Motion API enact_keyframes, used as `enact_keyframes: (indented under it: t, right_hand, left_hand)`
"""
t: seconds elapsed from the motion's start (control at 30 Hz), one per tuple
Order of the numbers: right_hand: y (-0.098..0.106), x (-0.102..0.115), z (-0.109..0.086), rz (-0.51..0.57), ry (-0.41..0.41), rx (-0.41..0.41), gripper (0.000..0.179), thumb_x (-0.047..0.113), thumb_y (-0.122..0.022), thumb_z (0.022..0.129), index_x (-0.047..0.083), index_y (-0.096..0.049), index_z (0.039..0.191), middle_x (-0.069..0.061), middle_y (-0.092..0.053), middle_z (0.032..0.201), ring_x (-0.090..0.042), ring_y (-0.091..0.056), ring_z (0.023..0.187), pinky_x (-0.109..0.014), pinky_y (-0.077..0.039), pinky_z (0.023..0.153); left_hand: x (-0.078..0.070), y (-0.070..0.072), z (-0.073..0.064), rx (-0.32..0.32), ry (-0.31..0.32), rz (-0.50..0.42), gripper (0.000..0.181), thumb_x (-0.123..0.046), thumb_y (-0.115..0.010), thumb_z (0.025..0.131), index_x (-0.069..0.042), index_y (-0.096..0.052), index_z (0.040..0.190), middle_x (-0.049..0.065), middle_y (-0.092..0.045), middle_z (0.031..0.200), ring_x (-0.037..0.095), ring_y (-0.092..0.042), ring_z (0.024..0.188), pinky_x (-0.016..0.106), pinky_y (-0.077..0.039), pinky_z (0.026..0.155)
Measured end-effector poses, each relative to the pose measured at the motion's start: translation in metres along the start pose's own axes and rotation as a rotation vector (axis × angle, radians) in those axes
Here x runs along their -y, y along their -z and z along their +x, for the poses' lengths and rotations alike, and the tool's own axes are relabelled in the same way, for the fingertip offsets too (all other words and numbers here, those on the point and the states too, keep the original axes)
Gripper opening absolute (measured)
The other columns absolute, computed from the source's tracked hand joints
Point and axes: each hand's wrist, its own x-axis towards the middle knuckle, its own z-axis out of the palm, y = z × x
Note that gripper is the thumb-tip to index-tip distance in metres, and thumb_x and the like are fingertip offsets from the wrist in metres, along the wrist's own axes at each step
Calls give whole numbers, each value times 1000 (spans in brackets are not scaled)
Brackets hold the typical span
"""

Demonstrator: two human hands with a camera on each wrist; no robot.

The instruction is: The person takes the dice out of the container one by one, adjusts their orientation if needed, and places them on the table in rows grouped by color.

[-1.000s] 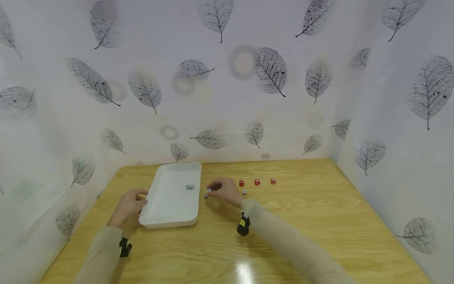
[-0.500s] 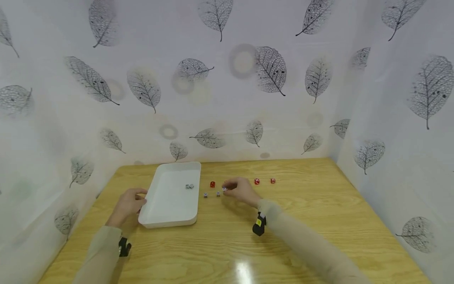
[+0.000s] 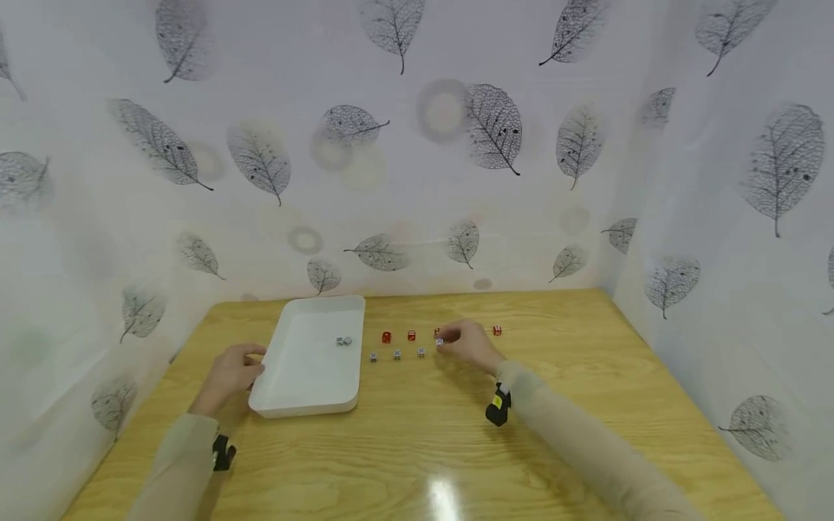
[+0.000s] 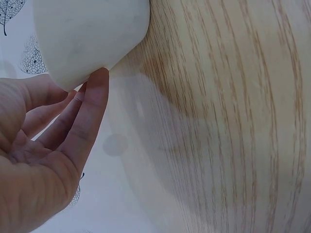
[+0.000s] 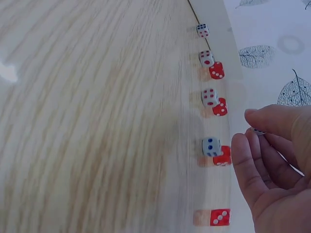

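Observation:
My left hand (image 3: 229,378) holds the left edge of a shallow white tray (image 3: 302,391); in the left wrist view its fingertips touch the tray's outer wall (image 4: 97,34). Two small white dice (image 3: 343,341) lie inside the tray. Between thumb and fingers of my right hand (image 3: 470,344) is a white die (image 3: 439,341), mostly covered in the right wrist view. The hand hovers over a row of white dice (image 3: 397,354) on the table. Behind them runs a row of red dice (image 3: 411,336); a far-right red die (image 3: 497,331) sits beyond the hand, which hides part of the rows.
The wooden table (image 3: 397,441) reaches back to a pale cloth wall (image 3: 417,174) printed with grey leaves. More cloth stands at both sides. Black wrist cameras (image 3: 498,405) are strapped over both sleeves.
My right hand has moved right along the rows with the pinched die, uncovering white and red dice on the left. My left hand and the tray stay in place.

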Motion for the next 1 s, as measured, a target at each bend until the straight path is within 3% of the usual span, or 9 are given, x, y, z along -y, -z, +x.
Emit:
enact_keyframes:
  t: [0.23, 0.5, 1.0]
  right_hand:
    - [10, -12, -2, -35, 4, 22, 19, 10, -74, 85, 5, -75, 103, -3, -72, 102, -14, -65, 91, -35, -55, 84]
    - [20, -21, -6, -83, -58, 8, 16, 6, -74, 83, 3, -75, 98, -7, -71, 100, -17, -63, 88, -34, -55, 80]
    - [24, -30, -2, -137, -118, 6, 17, 5, -75, 81, 3, -76, 98, -7, -72, 97, -18, -64, 87, -34, -55, 78]
  left_hand:
    - [-2, 0, -1, 2, 18, 13, 41, -5, -53, 94, 12, -51, 131, 33, -63, 109, 24, -68, 79, 34, -58, 63]
    - [4, -1, 2, 9, -2, -7, 41, -5, -53, 96, 11, -50, 133, 33, -63, 112, 28, -68, 85, 35, -59, 63]
    - [2, 0, 0, 5, 19, -35, 41, -5, -52, 96, 11, -49, 134, 35, -60, 116, 32, -67, 91, 36, -59, 65]
